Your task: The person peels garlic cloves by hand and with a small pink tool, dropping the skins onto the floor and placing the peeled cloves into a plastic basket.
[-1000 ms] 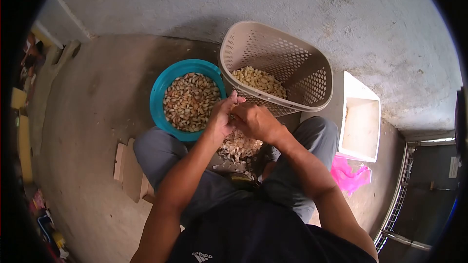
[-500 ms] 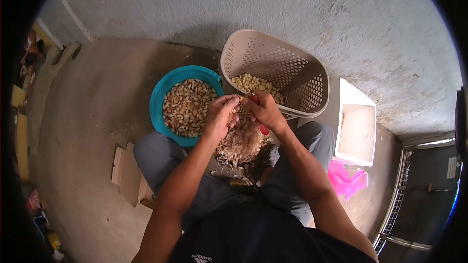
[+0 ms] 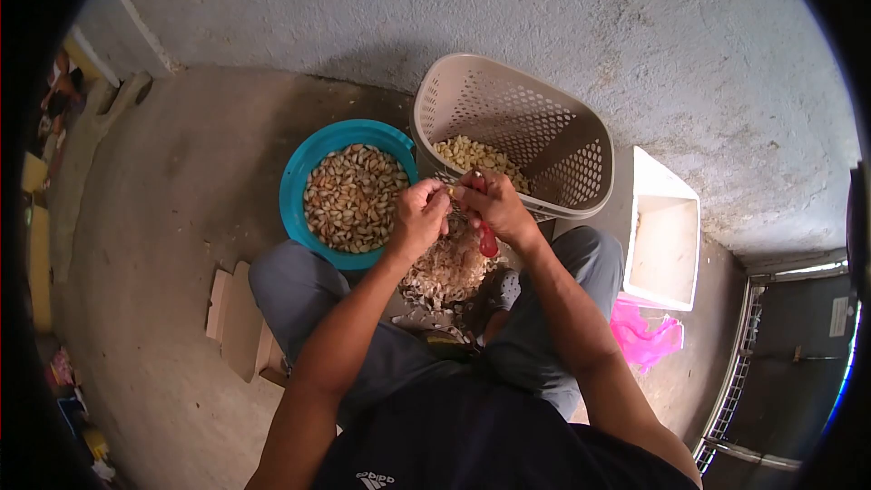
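Although the small pale clove [image 3: 448, 191] pinched between both hands is mostly hidden, a red-handled knife [image 3: 487, 238] shows below the right hand [image 3: 494, 207], clenched on it, pointing toward 11 o'clock; the left hand [image 3: 420, 215] curls shut at 9 o'clock of it.

The left hand [image 3: 419, 216] has curled from open fingers into a fist against the right hand [image 3: 494, 207], whose red-handled small knife [image 3: 487, 240] now shows more below the palm
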Tool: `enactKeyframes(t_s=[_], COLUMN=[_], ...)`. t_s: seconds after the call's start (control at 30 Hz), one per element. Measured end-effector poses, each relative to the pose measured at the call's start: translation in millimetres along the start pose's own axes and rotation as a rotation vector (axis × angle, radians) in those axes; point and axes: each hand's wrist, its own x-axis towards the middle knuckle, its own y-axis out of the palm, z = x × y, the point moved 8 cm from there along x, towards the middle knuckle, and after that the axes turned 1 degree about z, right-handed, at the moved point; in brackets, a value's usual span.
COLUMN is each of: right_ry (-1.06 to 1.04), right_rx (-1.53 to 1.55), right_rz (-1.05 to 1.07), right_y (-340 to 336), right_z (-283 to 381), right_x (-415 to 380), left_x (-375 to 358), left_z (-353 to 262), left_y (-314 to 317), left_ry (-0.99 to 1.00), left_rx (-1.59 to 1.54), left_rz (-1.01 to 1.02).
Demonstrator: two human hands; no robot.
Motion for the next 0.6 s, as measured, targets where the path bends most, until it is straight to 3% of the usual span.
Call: enactKeyframes(t_s=[0.1,0.6], right_ry=[-0.058,-0.293], right_rx=[0.084,-0.402], right_rz=[0.016,-0.103], right_y=[-1,7], right_z=[2,6], right_x=[4,3], left_x=[-3,-1], left_z=[-6,5], left_y=[3,-10], left_ry=[-0.073,-0.193], left_rx=[-0.165,-0.377], left_rz=[-0.026,-0.089])
